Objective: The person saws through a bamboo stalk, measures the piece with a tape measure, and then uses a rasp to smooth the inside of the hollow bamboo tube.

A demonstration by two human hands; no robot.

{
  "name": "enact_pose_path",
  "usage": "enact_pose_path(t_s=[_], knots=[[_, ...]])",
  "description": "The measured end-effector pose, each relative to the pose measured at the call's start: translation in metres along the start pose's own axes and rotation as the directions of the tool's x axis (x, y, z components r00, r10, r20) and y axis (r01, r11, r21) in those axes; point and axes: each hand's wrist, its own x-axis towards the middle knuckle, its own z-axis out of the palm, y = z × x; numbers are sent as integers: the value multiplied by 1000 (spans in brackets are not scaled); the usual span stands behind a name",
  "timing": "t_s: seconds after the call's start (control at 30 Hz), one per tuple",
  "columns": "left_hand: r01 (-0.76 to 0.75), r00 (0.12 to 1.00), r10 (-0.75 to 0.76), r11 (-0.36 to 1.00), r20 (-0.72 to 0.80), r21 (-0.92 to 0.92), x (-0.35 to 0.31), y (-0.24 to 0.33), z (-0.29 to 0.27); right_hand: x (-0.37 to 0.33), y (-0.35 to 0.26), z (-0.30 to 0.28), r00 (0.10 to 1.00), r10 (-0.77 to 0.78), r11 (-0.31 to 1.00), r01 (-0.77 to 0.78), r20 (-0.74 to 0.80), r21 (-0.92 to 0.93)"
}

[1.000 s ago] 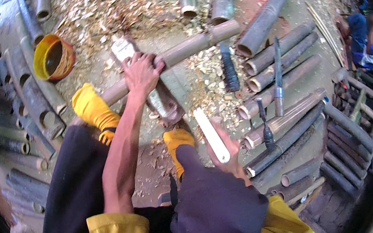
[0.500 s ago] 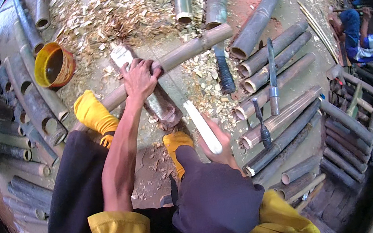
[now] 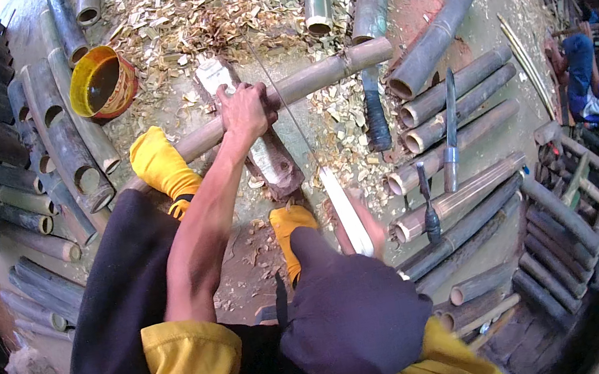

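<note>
My left hand (image 3: 245, 110) is wrapped round a long brown bamboo tube (image 3: 331, 71) and presses it down on a wooden block (image 3: 281, 170) with a pale top. In my right hand (image 3: 373, 222) is the white handle of a handsaw (image 3: 347, 211). Its thin blade runs away from me and meets the tube just right of my left hand. Part of my right hand is hidden behind the handle. My yellow-socked left foot (image 3: 162, 162) rests on the tube's near-left end, while the other yellow-socked foot (image 3: 292, 224) is by the block's near end.
A yellow bucket of dark liquid (image 3: 100, 82) stands at the left. Pale chips (image 3: 168, 19) cover the far ground. Cut bamboo tubes (image 3: 465, 112) lie at both sides. At the right are a long knife (image 3: 451, 130) and a black-handled tool (image 3: 427, 201). Another person (image 3: 590, 79) sits far right.
The saw and my right hand have drawn back slightly toward me. My left hand still holds the tube. The whole view has shifted a little.
</note>
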Motion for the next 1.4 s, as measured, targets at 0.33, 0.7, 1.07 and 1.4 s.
enact_pose_path(t_s=[0.33,0.7,1.07,1.4], knots=[[2,996,-1,1000,-89,7,1,2,11,46,-6,15,989,-146,987,147,17,-72],[103,994,-104,994,18,35,5,19,-6,-33,30,-23,995,-93,986,96,28,-140],[131,991,-130,991,20,-21,9,12,0,-20,14,-19,994,-103,988,107,38,-111],[84,996,-84,996,-19,6,10,5,-2,56,-12,17,997,-73,997,74,-27,33]])
